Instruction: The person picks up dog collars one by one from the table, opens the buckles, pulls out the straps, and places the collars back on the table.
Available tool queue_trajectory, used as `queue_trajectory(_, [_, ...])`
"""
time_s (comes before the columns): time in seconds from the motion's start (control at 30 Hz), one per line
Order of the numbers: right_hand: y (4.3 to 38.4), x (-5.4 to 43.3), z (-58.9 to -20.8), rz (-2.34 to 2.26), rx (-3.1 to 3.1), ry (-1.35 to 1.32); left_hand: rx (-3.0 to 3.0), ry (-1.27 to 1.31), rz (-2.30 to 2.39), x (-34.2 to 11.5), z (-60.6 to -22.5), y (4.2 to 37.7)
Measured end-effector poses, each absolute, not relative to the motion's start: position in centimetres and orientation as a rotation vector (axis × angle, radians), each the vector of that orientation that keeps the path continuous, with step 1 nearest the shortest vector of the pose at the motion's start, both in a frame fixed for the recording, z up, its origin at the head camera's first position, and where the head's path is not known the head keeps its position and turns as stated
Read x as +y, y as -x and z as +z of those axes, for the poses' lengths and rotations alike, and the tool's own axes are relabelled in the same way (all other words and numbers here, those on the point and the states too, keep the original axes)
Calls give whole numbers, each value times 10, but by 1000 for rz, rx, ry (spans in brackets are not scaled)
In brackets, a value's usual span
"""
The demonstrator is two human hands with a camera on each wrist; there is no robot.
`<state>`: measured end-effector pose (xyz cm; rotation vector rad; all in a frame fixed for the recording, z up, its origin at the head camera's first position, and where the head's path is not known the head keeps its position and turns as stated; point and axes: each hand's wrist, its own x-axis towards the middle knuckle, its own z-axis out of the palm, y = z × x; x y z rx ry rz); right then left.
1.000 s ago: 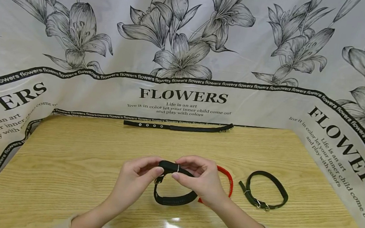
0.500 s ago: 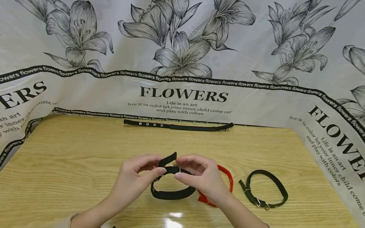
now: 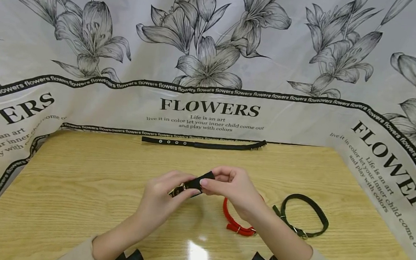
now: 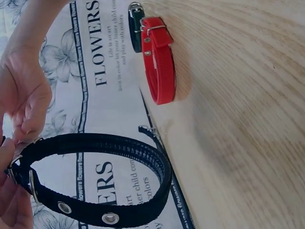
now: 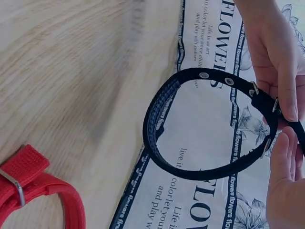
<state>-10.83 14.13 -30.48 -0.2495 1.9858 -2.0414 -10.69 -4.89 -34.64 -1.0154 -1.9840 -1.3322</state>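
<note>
A black buckle collar (image 5: 209, 174) is fastened into a loop, with metal eyelets and a metal buckle. My left hand (image 3: 161, 194) pinches it by the buckle. My right hand (image 3: 237, 190) pinches the strap's free end (image 3: 207, 176) between thumb and fingers. Both hands are raised over the middle of the table, close together. In the left wrist view the loop, its eyelets and a metal ring show plainly, while fingers partly cover the buckle. From the head view most of the loop is hidden behind the left hand.
A red collar (image 3: 238, 227) lies on the table, partly behind the right wrist. Beside it to the right is a dark green looped collar (image 3: 324, 218). Along the back edge a black collar (image 3: 206, 145) lies stretched out. Flower-printed cloth (image 3: 209, 113) encloses the table.
My hands have turned the collar, so its loop no longer shows below them in the head view. The right hand has shifted up slightly and now pinches the strap's end.
</note>
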Motion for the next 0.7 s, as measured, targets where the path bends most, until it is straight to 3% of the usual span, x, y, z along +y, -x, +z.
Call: queue_trajectory(0.7, [114, 146, -303, -2162, 1852, 386, -2068, 908, -1341, -49, -345, 111])
